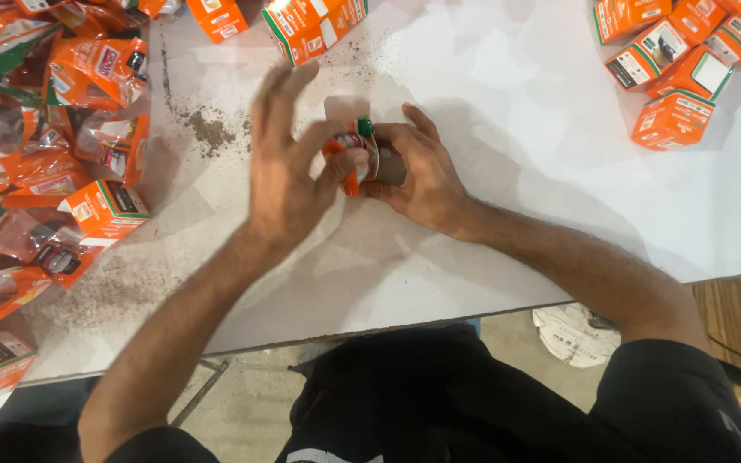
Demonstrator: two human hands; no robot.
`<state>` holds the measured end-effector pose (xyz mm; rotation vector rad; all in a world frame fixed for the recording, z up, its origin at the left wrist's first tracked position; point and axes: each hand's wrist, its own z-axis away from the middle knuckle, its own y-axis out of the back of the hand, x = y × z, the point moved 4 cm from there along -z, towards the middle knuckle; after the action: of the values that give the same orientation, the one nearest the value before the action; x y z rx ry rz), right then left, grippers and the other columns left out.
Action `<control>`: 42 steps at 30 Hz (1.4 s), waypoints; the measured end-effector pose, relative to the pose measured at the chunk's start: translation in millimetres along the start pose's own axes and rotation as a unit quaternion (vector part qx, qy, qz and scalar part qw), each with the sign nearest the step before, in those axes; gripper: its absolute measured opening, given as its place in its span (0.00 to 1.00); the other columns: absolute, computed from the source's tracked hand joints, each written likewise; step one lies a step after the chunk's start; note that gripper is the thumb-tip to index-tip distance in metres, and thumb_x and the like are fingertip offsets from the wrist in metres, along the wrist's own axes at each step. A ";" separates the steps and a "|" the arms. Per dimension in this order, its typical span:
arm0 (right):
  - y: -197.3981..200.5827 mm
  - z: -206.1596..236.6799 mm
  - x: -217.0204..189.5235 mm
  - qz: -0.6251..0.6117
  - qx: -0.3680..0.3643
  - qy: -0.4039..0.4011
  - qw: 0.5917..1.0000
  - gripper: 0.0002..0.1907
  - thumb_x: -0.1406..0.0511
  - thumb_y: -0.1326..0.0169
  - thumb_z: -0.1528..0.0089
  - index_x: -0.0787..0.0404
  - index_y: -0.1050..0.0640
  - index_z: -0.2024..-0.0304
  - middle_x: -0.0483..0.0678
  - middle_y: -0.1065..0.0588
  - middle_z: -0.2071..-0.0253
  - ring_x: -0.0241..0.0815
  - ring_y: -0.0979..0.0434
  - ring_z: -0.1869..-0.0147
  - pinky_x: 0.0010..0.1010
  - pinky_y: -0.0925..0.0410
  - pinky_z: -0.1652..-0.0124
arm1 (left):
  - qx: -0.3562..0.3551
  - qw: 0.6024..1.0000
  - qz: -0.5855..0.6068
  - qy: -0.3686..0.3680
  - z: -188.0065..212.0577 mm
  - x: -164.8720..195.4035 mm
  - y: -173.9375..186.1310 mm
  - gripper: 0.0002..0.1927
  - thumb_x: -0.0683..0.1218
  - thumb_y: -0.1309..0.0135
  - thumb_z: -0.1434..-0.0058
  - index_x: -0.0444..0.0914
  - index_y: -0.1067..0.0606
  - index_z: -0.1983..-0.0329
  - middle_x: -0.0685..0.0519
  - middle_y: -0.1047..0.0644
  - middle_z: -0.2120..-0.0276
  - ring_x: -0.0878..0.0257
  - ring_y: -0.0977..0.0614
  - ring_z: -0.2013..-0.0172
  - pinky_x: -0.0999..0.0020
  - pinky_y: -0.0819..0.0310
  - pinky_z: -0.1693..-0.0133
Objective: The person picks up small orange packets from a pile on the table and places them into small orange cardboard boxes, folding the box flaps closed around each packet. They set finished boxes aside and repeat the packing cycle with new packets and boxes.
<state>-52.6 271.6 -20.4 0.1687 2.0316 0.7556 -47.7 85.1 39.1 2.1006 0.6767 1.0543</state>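
Both my hands meet over the middle of the white table. Between them is a small orange packet with a green tip at its top. My left hand pinches the packet with thumb and forefinger while its other fingers fan out upward. My right hand grips the packet's right side with curled fingers. Most of the packet is hidden by my fingers.
A heap of orange and clear plastic pouches covers the table's left side, with small orange boxes among them. More orange boxes lie at the top right and at the top centre. Dark powder is spilled left of my hands.
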 end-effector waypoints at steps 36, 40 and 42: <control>5.5 -1.1 -18.5 0.086 0.022 0.053 0.995 0.34 0.61 0.26 0.45 0.62 0.28 0.41 0.51 0.22 0.46 0.49 0.22 0.40 0.53 0.49 0.26 | -0.165 0.848 0.363 0.349 -10.1 -17.7 -26.9 0.12 0.47 0.42 0.40 0.32 0.27 0.63 0.50 0.21 0.71 0.64 0.19 0.73 0.64 0.24 0.75; 4.8 -1.3 -16.2 0.073 0.014 0.038 0.997 0.35 0.61 0.26 0.47 0.64 0.29 0.43 0.51 0.22 0.45 0.49 0.21 0.41 0.54 0.46 0.27 | -0.146 0.910 0.345 0.176 -5.5 1.6 0.7 0.23 0.44 0.39 0.44 0.33 0.31 0.48 0.52 0.22 0.61 0.69 0.22 0.71 0.69 0.23 0.71; 4.1 -0.3 -17.0 0.069 0.017 0.037 0.997 0.35 0.62 0.27 0.47 0.65 0.29 0.42 0.52 0.23 0.43 0.53 0.22 0.40 0.52 0.41 0.30 | -0.097 0.959 0.240 0.116 -0.6 2.5 0.7 0.28 0.42 0.36 0.45 0.29 0.32 0.44 0.48 0.22 0.61 0.66 0.22 0.74 0.68 0.24 0.71</control>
<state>-44.1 268.0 -5.5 0.3073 2.1197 0.8245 -46.7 86.6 41.1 2.0301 0.1508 1.5821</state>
